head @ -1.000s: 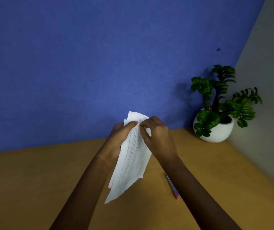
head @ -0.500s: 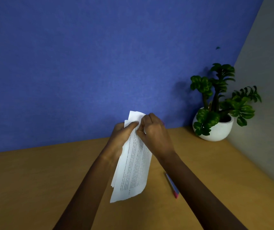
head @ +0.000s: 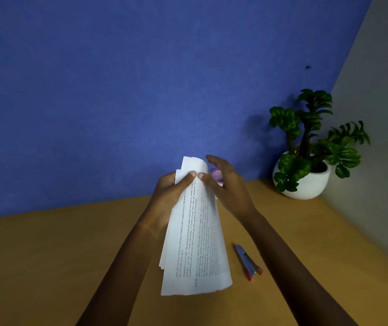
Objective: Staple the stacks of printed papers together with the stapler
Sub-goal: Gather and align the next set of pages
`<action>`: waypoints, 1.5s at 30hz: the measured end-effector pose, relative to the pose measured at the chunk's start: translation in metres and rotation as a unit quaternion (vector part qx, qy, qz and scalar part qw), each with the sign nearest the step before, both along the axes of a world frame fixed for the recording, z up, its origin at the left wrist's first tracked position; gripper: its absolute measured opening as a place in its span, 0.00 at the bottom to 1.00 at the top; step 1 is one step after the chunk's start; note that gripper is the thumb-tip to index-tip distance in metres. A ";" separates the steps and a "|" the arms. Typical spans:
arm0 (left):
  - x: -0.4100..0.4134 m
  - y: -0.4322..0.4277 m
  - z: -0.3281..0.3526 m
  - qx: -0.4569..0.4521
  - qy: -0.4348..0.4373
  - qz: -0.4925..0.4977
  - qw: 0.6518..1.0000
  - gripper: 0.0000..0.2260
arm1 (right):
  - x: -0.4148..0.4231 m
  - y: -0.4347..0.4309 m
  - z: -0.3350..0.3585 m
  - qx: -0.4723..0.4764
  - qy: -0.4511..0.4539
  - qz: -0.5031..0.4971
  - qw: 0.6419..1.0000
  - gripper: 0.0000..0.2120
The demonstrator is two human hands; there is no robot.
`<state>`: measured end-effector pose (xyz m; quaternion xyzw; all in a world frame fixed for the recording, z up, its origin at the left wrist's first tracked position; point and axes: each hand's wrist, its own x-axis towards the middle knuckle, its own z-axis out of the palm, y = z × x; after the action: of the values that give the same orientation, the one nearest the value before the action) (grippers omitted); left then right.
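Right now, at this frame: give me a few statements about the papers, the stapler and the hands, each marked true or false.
1. The stapler lies on the wooden table, in neither hand. True.
2. The stack of printed papers lies flat on the table. False: the left hand holds it up off the table, gripping it near its top.
3. The right hand touches the top of the stack with its thumb. True.
4. The potted plant stands at the left end of the table. False: it stands in the far right corner.
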<state>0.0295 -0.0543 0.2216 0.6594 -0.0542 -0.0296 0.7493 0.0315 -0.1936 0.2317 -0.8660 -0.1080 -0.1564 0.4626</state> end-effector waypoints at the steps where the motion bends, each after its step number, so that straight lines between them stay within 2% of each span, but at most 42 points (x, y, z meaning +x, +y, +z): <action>1: 0.001 0.001 0.000 0.010 -0.007 -0.002 1.000 0.09 | 0.003 -0.003 0.002 0.009 0.020 0.016 1.000 0.20; 7: 0.003 0.003 -0.003 0.074 -0.033 0.019 0.997 0.07 | 0.010 -0.012 0.010 0.056 0.045 0.020 0.997 0.01; 16: 0.006 0.004 0.001 0.084 -0.025 0.012 0.996 0.07 | 0.008 -0.008 0.008 0.087 0.071 -0.015 0.994 0.08; 22: 0.006 0.003 0.002 0.062 -0.013 0.005 0.998 0.07 | 0.003 -0.005 0.009 0.047 0.037 -0.043 0.997 0.09; 25: 0.007 0.001 0.001 0.046 -0.016 0.028 0.998 0.07 | -0.006 -0.001 0.004 -0.030 -0.051 -0.070 0.996 0.12; 28: 0.007 -0.002 0.000 0.039 -0.017 0.060 0.997 0.08 | -0.014 0.004 -0.005 -0.121 -0.117 -0.108 0.980 0.10; 34: 0.004 -0.006 0.001 0.072 -0.027 0.094 0.993 0.10 | -0.019 0.009 -0.010 -0.194 -0.176 -0.137 0.955 0.06; 39: 0.003 -0.006 0.002 0.093 -0.013 0.081 0.992 0.09 | -0.016 0.009 -0.009 -0.216 -0.167 -0.123 0.954 0.08; 42: -0.001 -0.004 0.003 0.038 0.033 0.025 0.998 0.08 | -0.012 0.004 -0.009 -0.209 -0.124 -0.072 0.967 0.10; 45: -0.006 -0.002 0.006 -0.030 0.076 -0.040 0.996 0.13 | -0.010 -0.002 -0.008 -0.071 -0.094 -0.026 0.993 0.11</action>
<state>0.0232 -0.0563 0.2279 0.6297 -0.0236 -0.1079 0.7690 0.0212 -0.1953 0.2237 -0.8805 -0.1394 -0.2406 0.3839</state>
